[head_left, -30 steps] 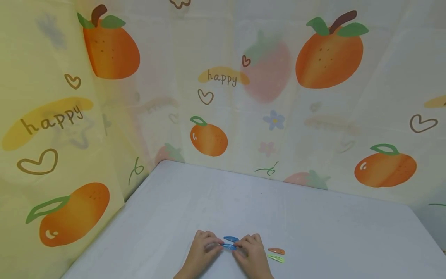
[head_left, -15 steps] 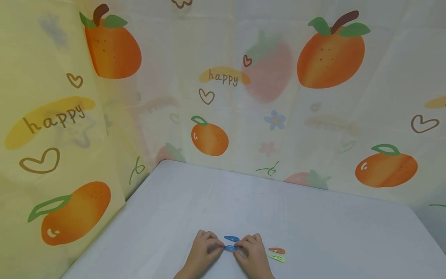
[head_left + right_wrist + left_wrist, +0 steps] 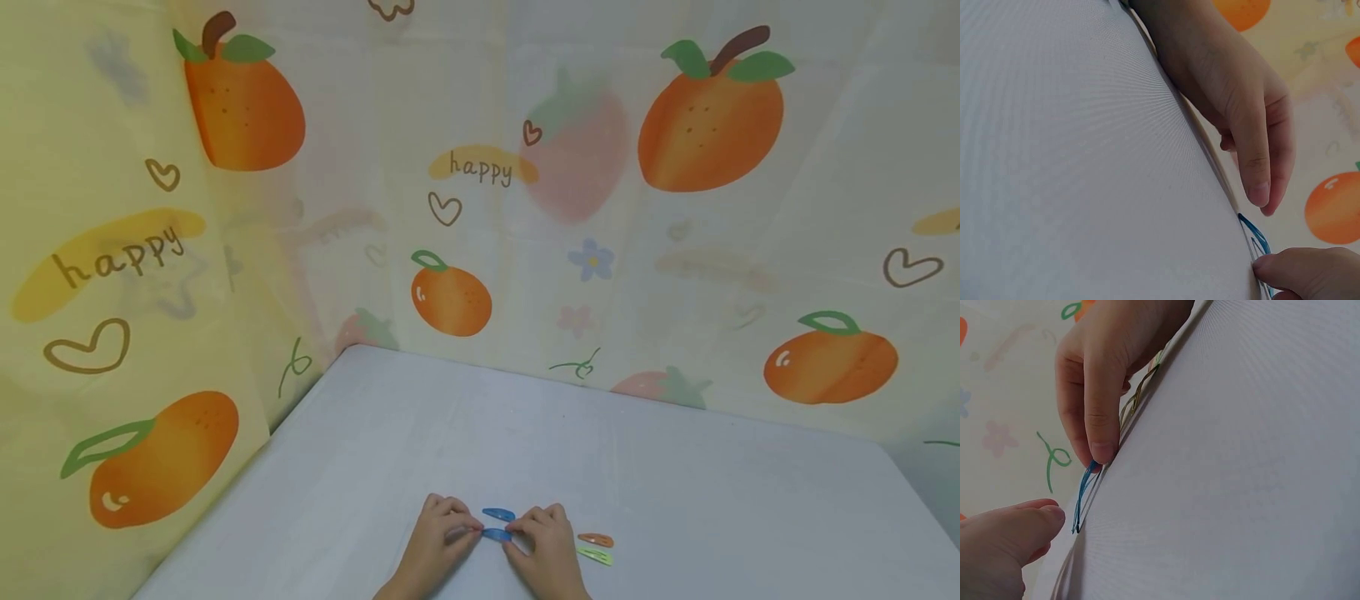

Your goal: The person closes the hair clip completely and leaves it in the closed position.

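In the head view, a blue snap hair clip (image 3: 496, 535) is low between the two hands. My right hand (image 3: 546, 542) pinches its right end between thumb and fingers; the right wrist view shows the thumb (image 3: 1285, 265) on the clip. My left hand (image 3: 438, 537) is at the clip's other tip, thumb and fingers close together. Both wrist views show a small gap between those fingertips and the clip tip (image 3: 1076, 529). A second blue hair clip (image 3: 498, 514) lies just beyond, roughly parallel to the first.
To the right of my right hand lie an orange hair clip (image 3: 596, 540) and a lime-green hair clip (image 3: 596, 556), one in front of the other. The white-covered table (image 3: 420, 425) meets a fruit-printed curtain (image 3: 337, 275) at the back and left.
The hands stay almost in place around the blue hair clip. The right fingers have shifted very slightly at its right end; the other clips lie as before.
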`<move>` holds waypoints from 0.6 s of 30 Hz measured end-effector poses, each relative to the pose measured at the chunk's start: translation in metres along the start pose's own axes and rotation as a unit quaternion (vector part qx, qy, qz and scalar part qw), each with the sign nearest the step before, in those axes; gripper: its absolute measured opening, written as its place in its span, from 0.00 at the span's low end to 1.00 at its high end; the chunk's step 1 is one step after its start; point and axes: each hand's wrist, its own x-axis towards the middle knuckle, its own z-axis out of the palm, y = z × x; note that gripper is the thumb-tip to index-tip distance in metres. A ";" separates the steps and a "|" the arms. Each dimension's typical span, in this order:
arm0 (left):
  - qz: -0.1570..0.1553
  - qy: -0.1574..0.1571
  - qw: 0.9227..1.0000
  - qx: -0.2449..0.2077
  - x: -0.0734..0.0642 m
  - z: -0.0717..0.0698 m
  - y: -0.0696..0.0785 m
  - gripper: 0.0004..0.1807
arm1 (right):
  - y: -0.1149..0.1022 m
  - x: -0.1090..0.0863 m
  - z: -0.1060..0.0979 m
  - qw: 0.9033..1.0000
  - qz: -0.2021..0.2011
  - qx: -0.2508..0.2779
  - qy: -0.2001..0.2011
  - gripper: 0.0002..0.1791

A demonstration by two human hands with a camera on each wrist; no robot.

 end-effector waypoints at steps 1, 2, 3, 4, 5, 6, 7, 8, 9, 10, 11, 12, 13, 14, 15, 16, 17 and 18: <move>-0.001 0.002 1.000 0.002 0.000 0.000 0.000 0.02 | 0.000 0.000 0.000 1.000 0.004 -0.002 -0.005 0.08; -0.004 0.003 1.000 0.005 0.000 0.000 0.000 0.02 | 0.000 0.000 -0.001 1.000 0.009 -0.004 -0.010 0.08; -0.005 0.005 1.000 0.005 0.000 0.000 0.000 0.02 | -0.001 0.000 -0.001 1.000 0.015 -0.004 -0.017 0.08; -0.009 0.005 1.000 0.006 0.000 0.000 0.000 0.02 | -0.001 0.000 -0.001 0.999 0.021 -0.003 -0.024 0.08; -0.013 0.007 1.000 0.008 0.001 0.000 0.001 0.02 | -0.001 0.000 -0.002 0.999 0.026 -0.003 -0.031 0.08; -0.016 0.008 1.000 0.010 0.001 0.001 0.001 0.02 | 0.000 0.000 -0.002 0.999 0.031 -0.003 -0.037 0.08; -0.019 0.009 1.000 0.011 0.001 0.001 0.001 0.02 | 0.000 0.000 -0.002 0.999 0.034 -0.004 -0.042 0.08; -0.021 0.010 1.000 0.010 0.001 0.001 0.001 0.03 | 0.000 0.000 -0.002 0.998 0.037 -0.003 -0.046 0.08; -0.023 0.011 1.000 0.010 0.001 0.001 0.001 0.03 | 0.000 0.000 -0.002 0.998 0.039 -0.003 -0.049 0.08; -0.026 0.012 1.000 0.011 0.001 0.002 0.001 0.03 | 0.001 0.000 -0.002 0.998 0.040 -0.003 -0.050 0.08; -0.027 0.012 1.000 0.010 0.001 0.002 0.001 0.04 | 0.001 0.000 -0.002 0.998 0.040 -0.002 -0.051 0.08; -0.027 0.012 1.000 0.009 0.001 0.002 0.001 0.04 | 0.000 0.000 -0.002 0.998 0.041 0.000 -0.051 0.08; -0.027 0.013 1.000 0.007 0.001 0.002 0.001 0.04 | 0.000 0.000 -0.003 0.998 0.042 0.001 -0.052 0.08; -0.026 0.014 1.000 0.006 0.001 0.002 0.001 0.04 | 0.000 0.001 -0.003 0.998 0.044 0.001 -0.053 0.08; -0.024 0.015 1.000 0.006 0.001 0.002 0.000 0.04 | 0.000 0.001 -0.003 0.997 0.047 0.001 -0.055 0.08; -0.019 0.017 1.000 0.004 0.001 0.002 0.000 0.04 | -0.001 0.001 -0.003 0.997 0.052 0.001 -0.058 0.08; -0.016 0.019 1.000 0.004 0.001 0.002 0.000 0.04 | -0.001 0.001 -0.003 0.997 0.055 0.000 -0.062 0.08; -0.013 0.022 1.000 0.004 0.000 0.002 -0.001 0.05 | -0.002 0.001 -0.003 0.996 0.061 -0.001 -0.066 0.08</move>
